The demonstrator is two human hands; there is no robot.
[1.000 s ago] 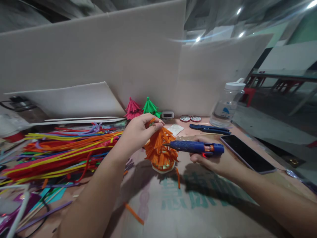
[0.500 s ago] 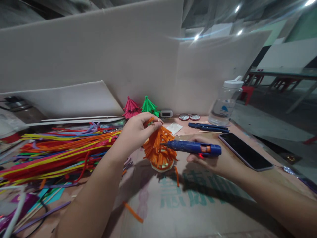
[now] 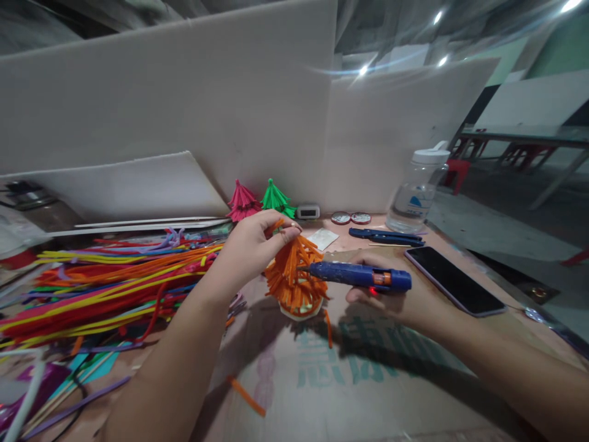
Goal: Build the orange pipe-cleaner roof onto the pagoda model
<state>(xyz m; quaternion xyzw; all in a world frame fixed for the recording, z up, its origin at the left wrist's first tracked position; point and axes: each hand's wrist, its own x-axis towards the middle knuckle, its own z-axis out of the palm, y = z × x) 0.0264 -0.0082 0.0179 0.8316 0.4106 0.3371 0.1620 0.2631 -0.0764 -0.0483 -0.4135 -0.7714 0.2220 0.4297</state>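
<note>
My left hand (image 3: pixel 264 242) pinches the top of an orange pipe-cleaner tree (image 3: pixel 288 285), which is tilted toward me and shows a pale base (image 3: pixel 301 314) at its lower end. Its fingertips are partly hidden behind the thumb. In my right hand (image 3: pixel 375 301) is a blue hot glue gun (image 3: pixel 354 275) with a small red light lit on its underside. The nozzle points left and meets the orange strands at the middle of the tree. Two finished-looking trees, one pink (image 3: pixel 242 201) and one green (image 3: pixel 277 199), stand behind my left hand.
Many coloured pipe cleaners (image 3: pixel 110 288) lie heaped at left. Orange offcuts (image 3: pixel 247 396) rest on the cardboard (image 3: pixel 276 423). At right are a phone (image 3: pixel 453 279), a dark blue cutting tool (image 3: pixel 386 237) and a water bottle (image 3: pixel 414 193). White boards (image 3: pixel 184 110) stand at the back.
The view has shifted very slightly. Both hands, the orange tree and the glue gun keep nearly the same positions, with the nozzle still at the strands.
</note>
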